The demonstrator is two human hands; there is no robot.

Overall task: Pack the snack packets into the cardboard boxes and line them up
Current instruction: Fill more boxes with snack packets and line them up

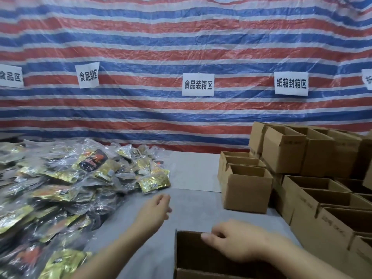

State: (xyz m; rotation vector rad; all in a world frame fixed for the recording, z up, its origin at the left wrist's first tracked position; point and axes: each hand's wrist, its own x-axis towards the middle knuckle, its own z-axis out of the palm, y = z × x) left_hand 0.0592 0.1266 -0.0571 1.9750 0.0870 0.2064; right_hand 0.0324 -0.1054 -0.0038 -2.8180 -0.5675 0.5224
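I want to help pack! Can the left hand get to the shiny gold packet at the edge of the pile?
Probably yes. The left hand hovers empty near the gold packet, with only bare grey table between them.

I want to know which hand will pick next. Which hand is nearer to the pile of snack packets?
The left hand. It hovers just off the near right edge of the pile of snack packets, holding nothing. The right hand is farther right, on the rim of the open cardboard box.
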